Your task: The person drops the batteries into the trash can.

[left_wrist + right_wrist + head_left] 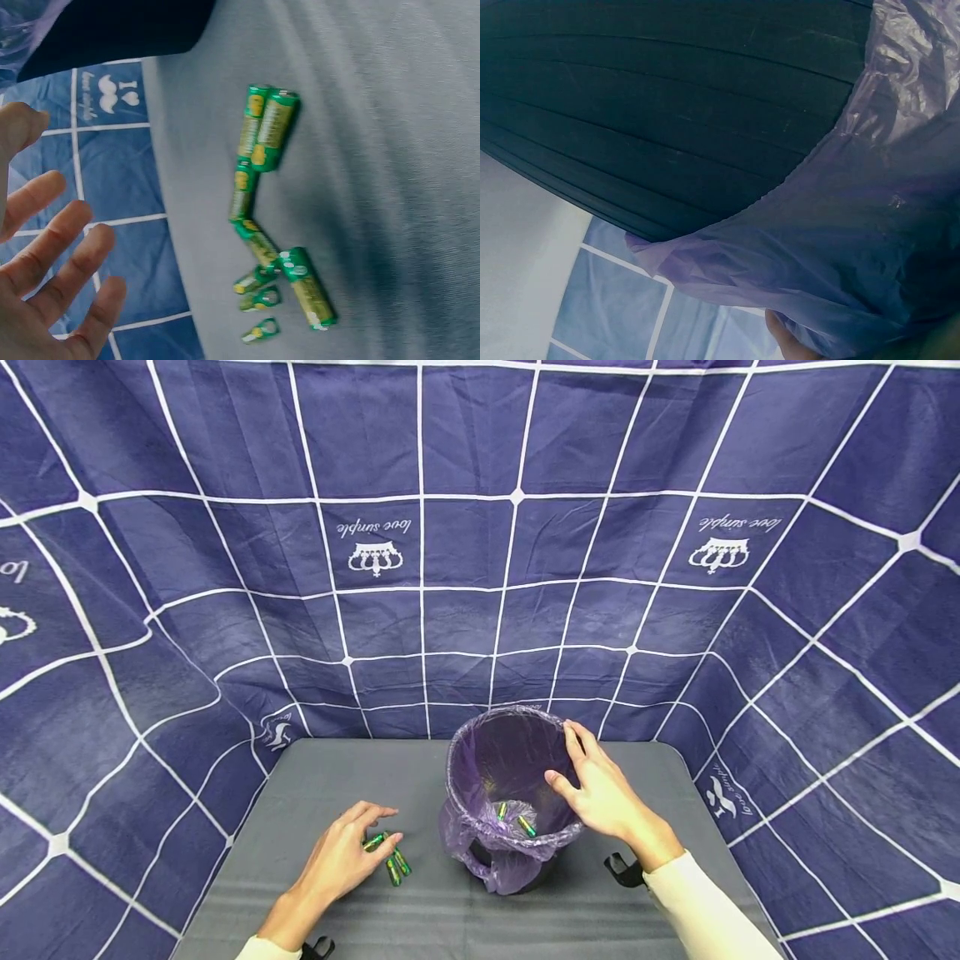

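Observation:
Several green-and-yellow batteries [394, 871] lie on the grey table by my left hand [341, 856], partly hidden under it. In the left wrist view, the batteries [276, 131] form a loose, crooked row of larger and smaller ones. My left hand's fingers are spread and hold nothing. A dark trash bin [652, 127] lined with a purple plastic bag [513, 868] stands to the right of them. My right hand [600, 789] holds the bin's right rim, thumb over the inside and fingers along the edge. Two batteries [527, 826] lie at the bottom inside the liner.
Blue cloth [465, 543] with white grid lines hangs behind the table and along both sides. The grey table [337, 777] runs back to this cloth. Loose folds of the bag hang over the bin's front.

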A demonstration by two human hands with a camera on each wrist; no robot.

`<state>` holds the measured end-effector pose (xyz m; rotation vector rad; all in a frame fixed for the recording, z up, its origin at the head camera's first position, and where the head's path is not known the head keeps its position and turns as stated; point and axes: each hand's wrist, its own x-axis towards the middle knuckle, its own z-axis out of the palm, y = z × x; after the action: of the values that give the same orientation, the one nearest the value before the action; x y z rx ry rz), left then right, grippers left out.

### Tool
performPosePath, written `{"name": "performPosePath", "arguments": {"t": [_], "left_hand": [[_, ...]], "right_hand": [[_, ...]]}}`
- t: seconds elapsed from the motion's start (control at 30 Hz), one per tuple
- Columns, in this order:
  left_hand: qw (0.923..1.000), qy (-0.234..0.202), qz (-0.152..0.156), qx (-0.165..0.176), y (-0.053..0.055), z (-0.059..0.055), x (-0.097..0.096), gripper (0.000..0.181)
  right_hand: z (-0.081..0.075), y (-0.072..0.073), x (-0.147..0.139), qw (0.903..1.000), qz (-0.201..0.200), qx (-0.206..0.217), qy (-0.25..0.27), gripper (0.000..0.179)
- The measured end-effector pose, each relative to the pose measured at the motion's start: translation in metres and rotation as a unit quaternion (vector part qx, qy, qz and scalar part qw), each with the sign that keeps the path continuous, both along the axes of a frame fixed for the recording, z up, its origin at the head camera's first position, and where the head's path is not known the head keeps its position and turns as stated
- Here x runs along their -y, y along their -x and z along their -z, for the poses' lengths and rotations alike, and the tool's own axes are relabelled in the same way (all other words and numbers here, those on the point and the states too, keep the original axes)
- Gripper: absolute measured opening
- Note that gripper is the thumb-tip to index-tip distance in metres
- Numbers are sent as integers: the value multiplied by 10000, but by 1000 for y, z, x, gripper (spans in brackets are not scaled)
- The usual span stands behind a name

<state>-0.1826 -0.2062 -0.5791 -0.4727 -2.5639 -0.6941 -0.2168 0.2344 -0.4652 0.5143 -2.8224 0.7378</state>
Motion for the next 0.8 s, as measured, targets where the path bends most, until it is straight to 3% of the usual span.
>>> {"name": "performPosePath", "arguments": {"t": [0.27, 0.8], "left_hand": [[9998, 48, 4, -216, -7, 20, 4, 40], [9998, -45, 192, 17, -16, 44, 6, 43]], "right_hand": [[1, -1, -1, 10000, 32, 31, 2, 89], [0, 0, 0, 10000, 1, -12, -2, 90]]}}
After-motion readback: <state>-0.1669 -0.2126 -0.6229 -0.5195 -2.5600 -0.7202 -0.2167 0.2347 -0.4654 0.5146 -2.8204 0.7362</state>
